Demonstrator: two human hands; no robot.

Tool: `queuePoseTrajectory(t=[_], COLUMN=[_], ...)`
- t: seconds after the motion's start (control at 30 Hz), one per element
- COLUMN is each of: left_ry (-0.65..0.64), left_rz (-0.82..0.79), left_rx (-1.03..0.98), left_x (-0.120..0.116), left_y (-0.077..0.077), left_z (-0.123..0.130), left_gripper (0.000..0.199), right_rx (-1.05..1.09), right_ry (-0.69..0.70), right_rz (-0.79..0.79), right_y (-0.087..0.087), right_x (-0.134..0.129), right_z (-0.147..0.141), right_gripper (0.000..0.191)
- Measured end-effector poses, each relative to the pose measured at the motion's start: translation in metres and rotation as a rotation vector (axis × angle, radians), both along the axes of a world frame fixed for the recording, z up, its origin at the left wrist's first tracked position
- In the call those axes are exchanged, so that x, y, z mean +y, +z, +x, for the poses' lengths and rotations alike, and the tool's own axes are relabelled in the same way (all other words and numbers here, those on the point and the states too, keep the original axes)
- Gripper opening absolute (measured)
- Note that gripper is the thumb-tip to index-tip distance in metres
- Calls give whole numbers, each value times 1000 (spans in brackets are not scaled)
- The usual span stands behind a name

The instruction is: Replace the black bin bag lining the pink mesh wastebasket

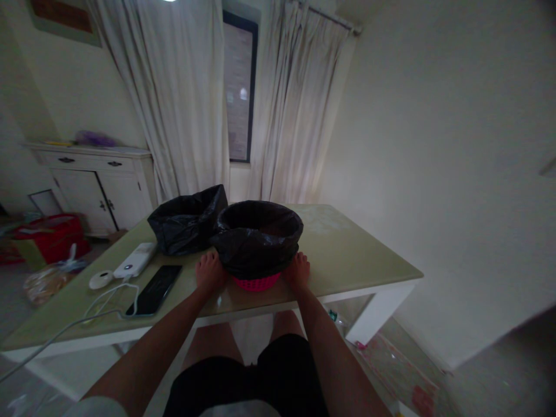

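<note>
A pink plastic basket (257,282) stands at the front edge of the table, with a black trash bag (256,250) pulled over its rim and hanging down its outside. Only the basket's latticed lower part shows. My left hand (210,272) is closed at the left side of the bag, low near the tabletop. On the opposite side my right hand (297,271) is closed against the bag's lower edge. The bag and basket partly hide my fingertips. Just behind my left hand, a second black trash bag (185,229) stands with its mouth spread.
Left on the table (347,249) lie a phone (155,289), a white power bank (135,260), a small round white object (101,280) and a cable (65,325). Behind are curtains (186,98) and a white cabinet (104,191). A wall (434,174) rises at the right.
</note>
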State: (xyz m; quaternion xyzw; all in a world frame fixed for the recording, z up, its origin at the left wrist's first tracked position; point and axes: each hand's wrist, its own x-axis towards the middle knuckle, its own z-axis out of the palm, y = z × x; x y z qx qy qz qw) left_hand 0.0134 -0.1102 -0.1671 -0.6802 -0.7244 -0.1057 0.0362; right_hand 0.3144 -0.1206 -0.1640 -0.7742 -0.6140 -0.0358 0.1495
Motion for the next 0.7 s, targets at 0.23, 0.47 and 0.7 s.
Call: queuePoseTrajectory(t=[0.23, 0.47, 0.7], left_ry=[-5, -1, -5], left_rz=[-3, -5, -14], left_rx=[-15, 2, 10], left_x=[-4, -1, -2], left_y=[5, 1, 3], left_z=[1, 0, 0], left_gripper=[47, 48, 49], right_rx=[1, 3, 4], right_ry=[7, 0, -5], right_rz=[13, 16, -12], right_y=[-1, 1, 6], right_x=[0, -2, -4], right_z=[1, 0, -2], right_gripper=[35, 34, 33])
